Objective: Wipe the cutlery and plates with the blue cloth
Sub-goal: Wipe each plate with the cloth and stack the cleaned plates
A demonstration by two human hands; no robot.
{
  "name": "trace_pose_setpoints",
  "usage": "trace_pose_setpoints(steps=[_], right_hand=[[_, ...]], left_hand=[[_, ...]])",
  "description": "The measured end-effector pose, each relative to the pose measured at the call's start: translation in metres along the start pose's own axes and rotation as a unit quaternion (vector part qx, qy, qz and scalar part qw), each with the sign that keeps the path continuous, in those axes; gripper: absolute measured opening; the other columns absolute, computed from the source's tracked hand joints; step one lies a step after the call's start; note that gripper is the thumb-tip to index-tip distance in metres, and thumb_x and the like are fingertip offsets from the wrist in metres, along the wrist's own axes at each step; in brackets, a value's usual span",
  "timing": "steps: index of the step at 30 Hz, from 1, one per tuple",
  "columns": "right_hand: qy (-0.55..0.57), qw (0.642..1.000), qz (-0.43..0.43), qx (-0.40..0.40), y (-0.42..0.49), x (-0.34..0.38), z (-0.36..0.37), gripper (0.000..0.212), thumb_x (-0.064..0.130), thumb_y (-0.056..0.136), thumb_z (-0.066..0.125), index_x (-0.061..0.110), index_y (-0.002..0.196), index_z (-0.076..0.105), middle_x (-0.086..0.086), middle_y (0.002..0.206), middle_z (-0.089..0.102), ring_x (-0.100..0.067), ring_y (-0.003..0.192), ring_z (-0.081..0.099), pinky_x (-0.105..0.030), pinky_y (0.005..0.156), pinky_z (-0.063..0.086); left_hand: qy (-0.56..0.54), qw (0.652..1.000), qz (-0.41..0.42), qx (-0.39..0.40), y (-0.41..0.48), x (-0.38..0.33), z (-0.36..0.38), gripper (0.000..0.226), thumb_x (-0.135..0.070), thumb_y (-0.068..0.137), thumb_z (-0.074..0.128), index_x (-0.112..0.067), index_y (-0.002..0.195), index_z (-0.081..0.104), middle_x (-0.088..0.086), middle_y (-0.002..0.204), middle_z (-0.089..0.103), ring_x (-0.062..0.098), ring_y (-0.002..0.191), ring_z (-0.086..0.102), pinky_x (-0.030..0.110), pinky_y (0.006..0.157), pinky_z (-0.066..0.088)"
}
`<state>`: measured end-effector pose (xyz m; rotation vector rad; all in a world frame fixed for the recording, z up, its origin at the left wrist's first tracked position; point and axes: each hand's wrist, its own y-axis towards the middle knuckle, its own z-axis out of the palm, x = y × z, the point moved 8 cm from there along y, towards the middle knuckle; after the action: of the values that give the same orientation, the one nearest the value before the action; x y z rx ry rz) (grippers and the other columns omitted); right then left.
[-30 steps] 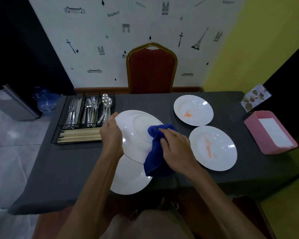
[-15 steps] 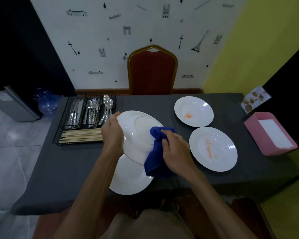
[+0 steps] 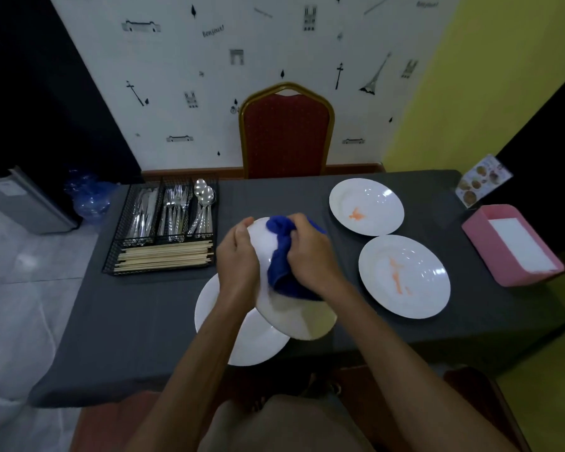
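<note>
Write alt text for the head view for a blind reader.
A person's left hand holds a white plate tilted above a dark table while the right hand presses a bunched blue cloth against it. A second plate lies beneath; a far orange-smeared plate and a near orange-smeared plate sit right, a wire cutlery tray left.

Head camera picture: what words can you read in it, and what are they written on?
"Bonjour!": on the wallpaper; a fainter second print sits near the top right.
Menu card: food pictures show, but its print is too small to read.
Label on the grey cabinet at the left: too blurred to read.
</note>
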<state>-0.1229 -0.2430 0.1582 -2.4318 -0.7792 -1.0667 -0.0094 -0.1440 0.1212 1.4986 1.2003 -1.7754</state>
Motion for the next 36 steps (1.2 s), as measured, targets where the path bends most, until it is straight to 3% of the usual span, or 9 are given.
trace_pose_setpoints(steps=[4,9,15,19,22,26,29,31,36], right_hand=[[0.011,0.999,0.051,0.013,0.006,-0.050,-0.008,0.022,0.014,0.102,0.038,0.024,0.111,0.055,-0.001,0.105,0.066,-0.024,0.097,0.062,-0.044,0.085,0.052],[0.130,0.991,0.038,-0.001,-0.031,-0.075,-0.006,0.043,0.008,0.100,0.051,0.047,0.113,0.063,0.027,0.114,0.067,0.010,0.104,0.060,-0.025,0.094,0.050],[0.118,0.986,-0.105,-0.044,-0.064,-0.041,0.009,0.047,0.003,0.095,0.059,0.039,0.124,0.066,0.022,0.144,0.054,0.004,0.141,0.037,-0.019,0.116,0.031],[0.065,0.979,-0.188,-0.030,-0.065,-0.010,0.037,0.040,0.014,0.096,0.054,0.029,0.131,0.065,0.012,0.151,0.049,-0.003,0.147,0.032,-0.040,0.121,0.029],[0.035,0.981,-0.187,-0.045,-0.053,0.008,0.049,0.038,0.020,0.098,0.050,0.023,0.133,0.062,0.004,0.152,0.049,-0.011,0.146,0.035,-0.048,0.120,0.029],[-0.018,0.984,-0.167,-0.065,-0.028,0.030,0.049,0.035,0.022,0.100,0.047,0.020,0.131,0.062,0.002,0.145,0.055,-0.014,0.140,0.043,-0.044,0.123,0.021],[-0.038,0.985,-0.155,-0.063,-0.001,0.040,0.040,0.029,0.023,0.099,0.044,0.019,0.121,0.063,0.003,0.121,0.065,-0.016,0.114,0.057,-0.039,0.107,0.041],[-0.042,0.992,-0.111,-0.054,0.019,0.036,0.033,0.029,0.025,0.099,0.040,0.017,0.118,0.061,0.000,0.113,0.064,-0.018,0.102,0.057,-0.038,0.094,0.046],[-0.057,0.998,0.012,-0.015,0.044,-0.012,0.016,0.031,0.027,0.104,0.030,0.017,0.117,0.057,-0.006,0.116,0.063,-0.026,0.102,0.058,-0.040,0.091,0.044]], left_hand=[[-0.057,0.996,-0.056,-0.034,0.009,0.000,-0.023,0.027,-0.025,0.103,0.044,-0.028,0.109,0.070,0.003,0.109,0.070,0.022,0.096,0.067,0.039,0.081,0.058],[-0.110,0.988,-0.077,-0.073,0.020,-0.006,-0.047,0.032,-0.023,0.102,0.045,-0.024,0.124,0.069,0.000,0.109,0.070,0.020,0.096,0.066,0.034,0.072,0.057],[-0.154,0.974,-0.131,-0.104,0.025,-0.003,-0.050,0.028,-0.017,0.098,0.050,-0.024,0.115,0.071,0.002,0.100,0.070,0.022,0.081,0.065,0.028,0.059,0.052],[-0.127,0.982,-0.104,-0.095,0.025,-0.006,-0.039,0.031,-0.025,0.101,0.044,-0.028,0.120,0.069,-0.001,0.110,0.065,0.021,0.093,0.061,0.034,0.069,0.053],[-0.112,0.986,-0.084,-0.087,0.022,-0.007,-0.030,0.028,-0.029,0.100,0.044,-0.031,0.110,0.070,-0.002,0.113,0.067,0.021,0.100,0.064,0.039,0.081,0.057],[-0.049,0.996,-0.026,-0.066,0.020,-0.013,-0.023,0.033,-0.025,0.103,0.039,-0.025,0.118,0.069,-0.002,0.116,0.066,0.012,0.099,0.063,0.027,0.083,0.052],[-0.033,0.999,0.001,-0.036,0.017,-0.011,-0.015,0.034,-0.024,0.105,0.039,-0.020,0.117,0.070,0.001,0.112,0.070,0.015,0.102,0.065,0.030,0.089,0.051],[-0.035,0.999,0.008,-0.019,0.012,-0.012,-0.011,0.033,-0.025,0.105,0.039,-0.020,0.112,0.071,0.003,0.104,0.072,0.017,0.097,0.068,0.034,0.085,0.054],[-0.051,0.998,-0.030,-0.014,0.013,0.000,-0.017,0.029,-0.028,0.105,0.042,-0.027,0.115,0.069,0.005,0.112,0.071,0.023,0.101,0.068,0.044,0.087,0.058]])
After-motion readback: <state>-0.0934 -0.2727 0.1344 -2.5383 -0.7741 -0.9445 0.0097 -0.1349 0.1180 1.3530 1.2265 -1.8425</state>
